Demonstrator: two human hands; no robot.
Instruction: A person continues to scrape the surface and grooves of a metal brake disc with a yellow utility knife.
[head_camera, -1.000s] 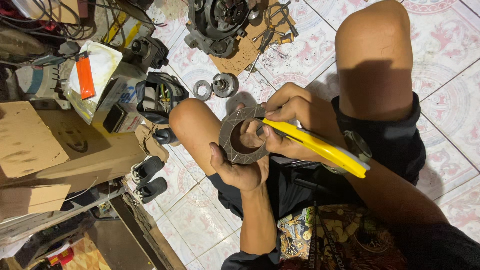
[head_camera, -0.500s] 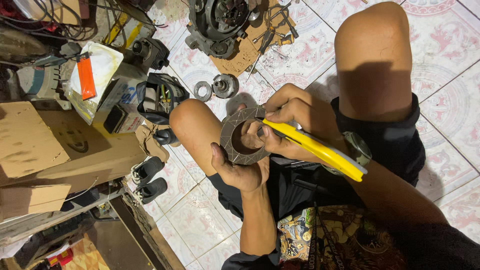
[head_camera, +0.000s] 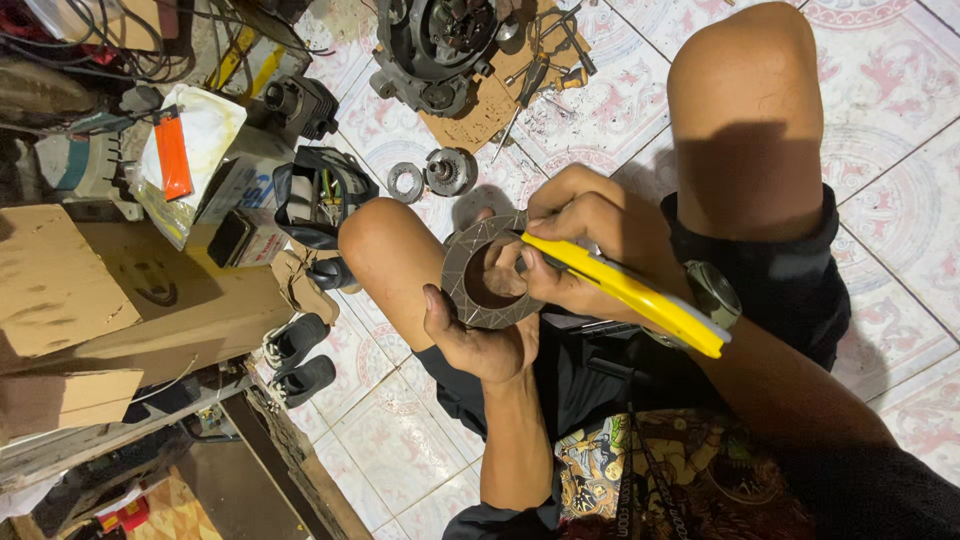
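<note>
Little has shifted since 0.5 s ago: grey slotted friction ring (head_camera: 478, 272), above the lap, stays cupped by left hand (head_camera: 478, 340), right hand (head_camera: 585, 245) gripping yellow-handled tool (head_camera: 625, 292), whose tip could slip off, gouging palm.

Yellow tool's (head_camera: 625, 290) tip hidden behind fingers (head_camera: 560, 215).

A patterned pink-and-white tiled floor (head_camera: 900, 120) carries a sheet of cardboard (head_camera: 500, 100) with an engine casing (head_camera: 435, 45) and what look like small hand tools (head_camera: 545, 65). Two round metal parts (head_camera: 430, 175) lie on the tiles nearby, beside flattened cardboard boxes (head_camera: 120, 300).
</note>
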